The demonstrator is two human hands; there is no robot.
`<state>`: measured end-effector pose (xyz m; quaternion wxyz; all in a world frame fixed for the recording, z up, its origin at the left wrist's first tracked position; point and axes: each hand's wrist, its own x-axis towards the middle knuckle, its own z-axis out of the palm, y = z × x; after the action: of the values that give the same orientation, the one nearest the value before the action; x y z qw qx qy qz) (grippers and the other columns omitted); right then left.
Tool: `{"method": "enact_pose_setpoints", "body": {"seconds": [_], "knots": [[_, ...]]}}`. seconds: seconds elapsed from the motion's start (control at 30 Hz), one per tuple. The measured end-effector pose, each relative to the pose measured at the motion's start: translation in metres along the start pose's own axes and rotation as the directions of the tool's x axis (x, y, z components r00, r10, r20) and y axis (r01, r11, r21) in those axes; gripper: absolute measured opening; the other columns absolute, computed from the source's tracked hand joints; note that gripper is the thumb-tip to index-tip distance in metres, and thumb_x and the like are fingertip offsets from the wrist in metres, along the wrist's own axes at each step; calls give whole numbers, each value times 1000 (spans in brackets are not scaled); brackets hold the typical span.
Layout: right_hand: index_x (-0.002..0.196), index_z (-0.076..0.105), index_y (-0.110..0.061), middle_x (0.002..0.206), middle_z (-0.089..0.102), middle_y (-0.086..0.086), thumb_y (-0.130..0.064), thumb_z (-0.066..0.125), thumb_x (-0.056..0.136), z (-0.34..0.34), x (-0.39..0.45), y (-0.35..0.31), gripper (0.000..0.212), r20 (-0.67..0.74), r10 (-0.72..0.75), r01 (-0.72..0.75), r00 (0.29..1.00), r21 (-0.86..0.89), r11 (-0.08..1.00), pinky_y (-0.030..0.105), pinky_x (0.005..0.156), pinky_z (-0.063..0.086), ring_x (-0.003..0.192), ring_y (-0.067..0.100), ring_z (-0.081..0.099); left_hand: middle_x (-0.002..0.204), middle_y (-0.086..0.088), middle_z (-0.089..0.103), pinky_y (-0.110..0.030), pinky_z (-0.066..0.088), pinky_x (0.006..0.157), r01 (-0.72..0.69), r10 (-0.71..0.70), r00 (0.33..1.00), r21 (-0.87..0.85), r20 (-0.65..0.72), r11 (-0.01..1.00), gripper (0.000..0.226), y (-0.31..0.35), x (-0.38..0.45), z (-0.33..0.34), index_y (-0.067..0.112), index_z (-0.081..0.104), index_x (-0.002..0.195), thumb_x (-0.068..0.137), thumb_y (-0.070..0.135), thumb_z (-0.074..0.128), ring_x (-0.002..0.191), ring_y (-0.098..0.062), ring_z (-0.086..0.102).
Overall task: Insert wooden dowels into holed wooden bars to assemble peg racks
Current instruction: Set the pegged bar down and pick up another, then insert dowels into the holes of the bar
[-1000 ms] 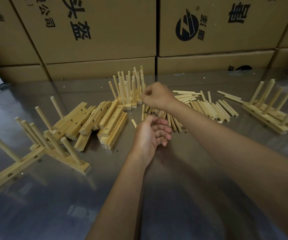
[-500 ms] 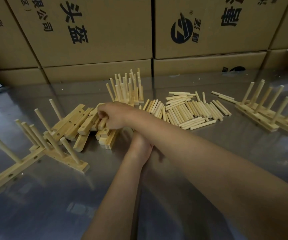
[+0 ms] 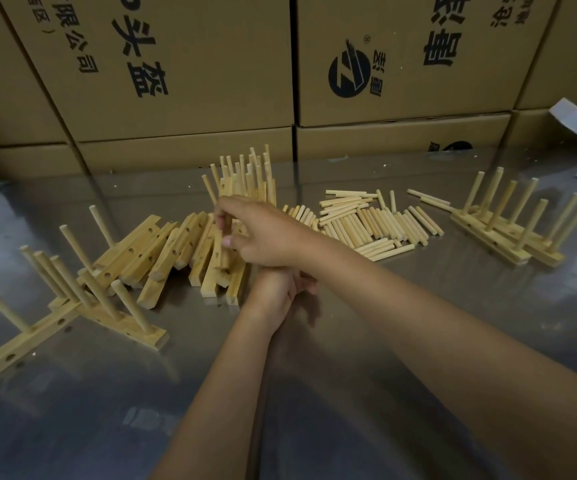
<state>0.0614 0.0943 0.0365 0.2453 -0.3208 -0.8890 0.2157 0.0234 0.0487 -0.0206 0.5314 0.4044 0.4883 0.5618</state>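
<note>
Several holed bars lie heaped on the table, long axes running away from me. My right hand crosses over, fingers pinching one bar near its far end. My left hand sits beneath, grip hidden. Dowels lie right.

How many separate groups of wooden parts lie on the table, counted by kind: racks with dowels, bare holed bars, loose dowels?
Groups of racks with dowels: 3 (left group, back group, right group)
Piles of bare holed bars: 1
Piles of loose dowels: 1
Total: 5
</note>
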Motion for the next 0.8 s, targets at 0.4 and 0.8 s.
{"method": "enact_pose_setpoints", "body": {"seconds": [0.4, 0.8], "knots": [[96, 59, -6, 120, 69, 1, -2, 62, 92, -29, -107, 19, 6, -375, 354, 59, 857, 754, 654, 18, 87, 51, 112, 11, 64, 74, -13, 65, -23, 49, 51, 55, -40, 995, -168, 94, 984, 45, 0, 4, -1, 4, 63, 101, 107, 33, 30, 59, -18, 62], [98, 73, -10, 101, 75, -4, -10, 59, 94, -19, -127, 37, 15, -284, 505, -156, 815, 731, 664, 28, 93, 50, 104, 9, 66, 112, -20, 70, -45, 57, 91, 289, -242, 957, -523, 157, 802, 35, 0, 3, -10, 3, 63, 111, 105, 29, 42, 108, -33, 69]]}}
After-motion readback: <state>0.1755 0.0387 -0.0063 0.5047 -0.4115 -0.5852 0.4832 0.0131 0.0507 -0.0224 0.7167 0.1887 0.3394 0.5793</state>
